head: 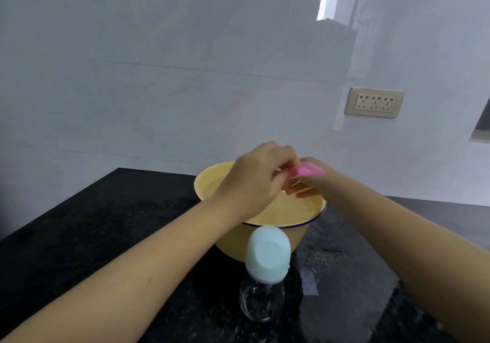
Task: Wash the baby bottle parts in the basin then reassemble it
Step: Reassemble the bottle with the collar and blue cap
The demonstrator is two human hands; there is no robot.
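Bottle part point(309, 171) in pink is pinched between left grip point(256, 181) and right grip point(311, 185) above basin point(299, 232).

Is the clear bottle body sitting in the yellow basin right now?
No, the clear bottle stands on the black counter in front of the yellow basin.

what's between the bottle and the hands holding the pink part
Only the near wall and rim of the yellow basin, in the head view; bottle stands before it, left hand and right hand over it.
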